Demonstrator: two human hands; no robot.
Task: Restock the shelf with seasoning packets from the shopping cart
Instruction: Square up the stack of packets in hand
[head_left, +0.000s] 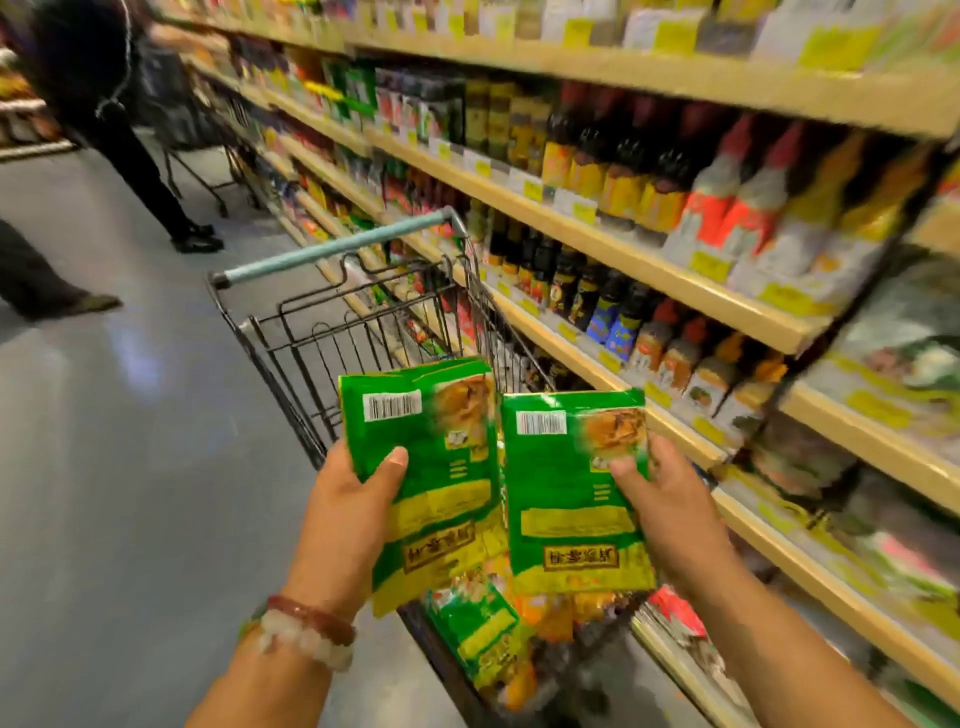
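My left hand (353, 499) grips a green and yellow seasoning packet (436, 467) by its left edge, thumb on its face. My right hand (670, 499) grips a second green packet (566, 499) by its right edge. Both packets are held side by side above the black wire shopping cart (291, 343), barcodes at the top. More green and orange packets (488, 634) lie in the cart basket below them. The shelf (649, 260) runs along the right, blurred by motion.
Dark sauce bottles (587, 291) and red-capped bottles (727, 197) fill the middle shelves. Bagged goods (893, 343) lie on the shelves at the far right. A person in dark trousers (119, 135) stands in the aisle at the upper left beside another cart (202, 156). Grey floor (130, 467) lies left.
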